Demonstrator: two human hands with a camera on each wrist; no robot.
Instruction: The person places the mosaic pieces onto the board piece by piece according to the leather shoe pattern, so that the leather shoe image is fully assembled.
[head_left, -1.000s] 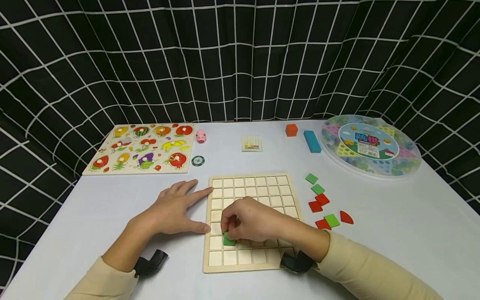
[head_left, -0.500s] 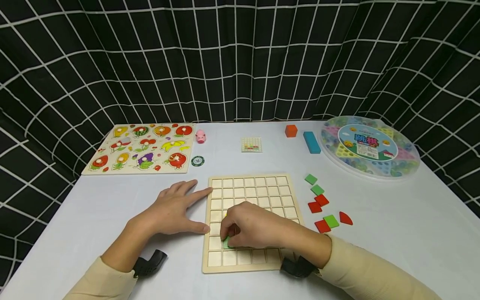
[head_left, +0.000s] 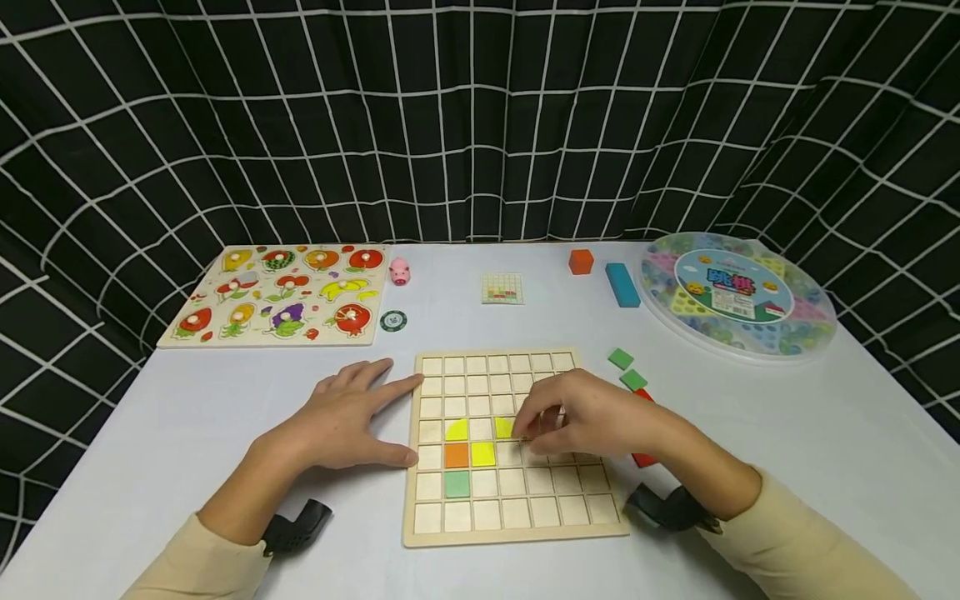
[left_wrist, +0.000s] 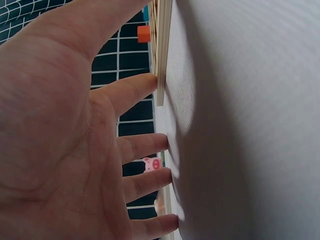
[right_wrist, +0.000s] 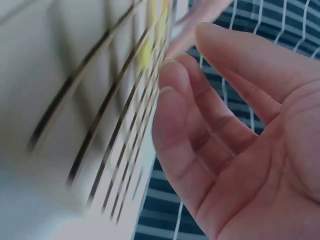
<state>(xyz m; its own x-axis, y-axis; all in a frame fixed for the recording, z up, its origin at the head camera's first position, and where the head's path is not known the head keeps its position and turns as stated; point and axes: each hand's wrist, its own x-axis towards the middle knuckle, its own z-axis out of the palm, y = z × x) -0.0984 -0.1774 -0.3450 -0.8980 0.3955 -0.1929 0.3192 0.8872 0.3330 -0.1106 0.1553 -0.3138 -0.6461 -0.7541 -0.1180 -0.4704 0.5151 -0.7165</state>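
Observation:
A wooden grid board (head_left: 427, 533) lies on the white table. On it sit a green square tile (head_left: 457, 484), an orange square tile (head_left: 456, 456), a yellow square tile (head_left: 483, 454), a rounded yellow piece (head_left: 457, 431) and another yellow piece (head_left: 504, 427) partly covered by fingers. My left hand (head_left: 345, 421) is spread flat beside the board, thumb and index fingertips at its left edge. Over the board's right half is my right hand (head_left: 585, 417), its fingers loosely bent. In the right wrist view its thumb (right_wrist: 240, 50) stands apart from the fingers with nothing between them.
Right of the board lie green tiles (head_left: 633, 380) and red tiles (head_left: 643, 460), partly hidden by the right arm. Behind are a small grid card (head_left: 502, 288), an orange cube (head_left: 581, 262), a blue block (head_left: 622, 285), a round game box (head_left: 738, 296), a pink pig (head_left: 400, 271) and a fruit puzzle (head_left: 277, 296).
My right hand has let go of the green tile, which now lies in its cell, and has moved right and away, uncovering the orange and yellow pieces. My left hand stays in place.

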